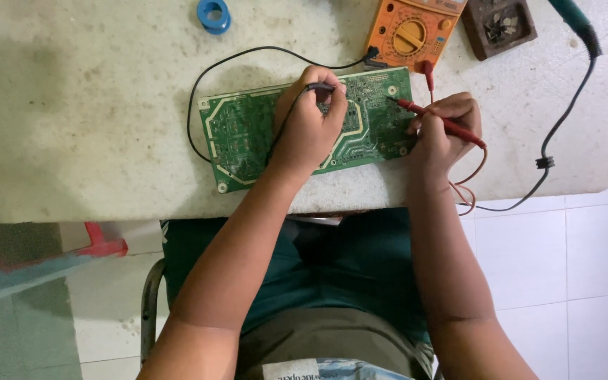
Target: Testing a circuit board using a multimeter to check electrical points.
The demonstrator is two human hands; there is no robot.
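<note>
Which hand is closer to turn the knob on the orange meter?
Probably the right hand. It rests beside the green circuit board, just below the orange meter, holding the red probe. The left hand sits mid-board, farther away, pressing the black probe.

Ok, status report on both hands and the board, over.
Left hand holds black probe on green circuit board. Right hand holds red probe on board. Nothing in the way.

An orange multimeter (411, 29) with a round yellow selector dial lies at the table's far edge, its screen cut off by the frame, and a white printed label (291, 369), rectangular with dark lettering, sits on the clothing at the bottom edge.
</note>
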